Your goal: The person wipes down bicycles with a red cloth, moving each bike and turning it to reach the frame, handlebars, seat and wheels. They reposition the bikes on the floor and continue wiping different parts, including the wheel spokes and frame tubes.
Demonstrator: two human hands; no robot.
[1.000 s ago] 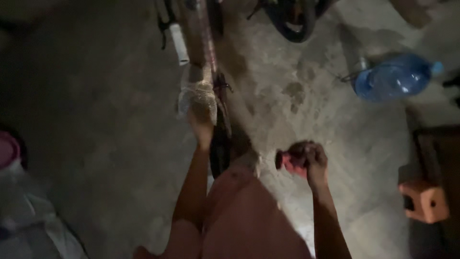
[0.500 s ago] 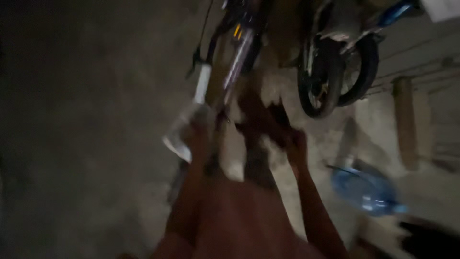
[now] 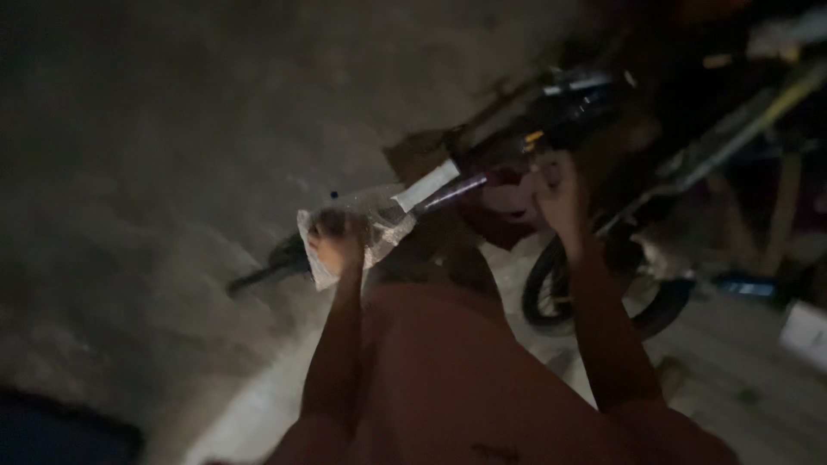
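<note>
Bare arms without sleeves, reddish-pink garment over the lap, no gloves.

Lighting: very dim, frame blurred, fine detail lost.
Left hand: closed on a crumpled clear plastic wrap around the near end of a bar.
Bar: white sleeve just past the wrap, then a dark shiny stretch running toward the right hand.
Right hand: raised at the far end of the bar, fingers curled around something small; cannot tell what.
Bicycle: wheel below the right forearm, pale frame tube slanting up to the right.
Floor: bare grey concrete, lighter patch at lower right.
Foreground: person's reddish shorts between both forearms.
</note>
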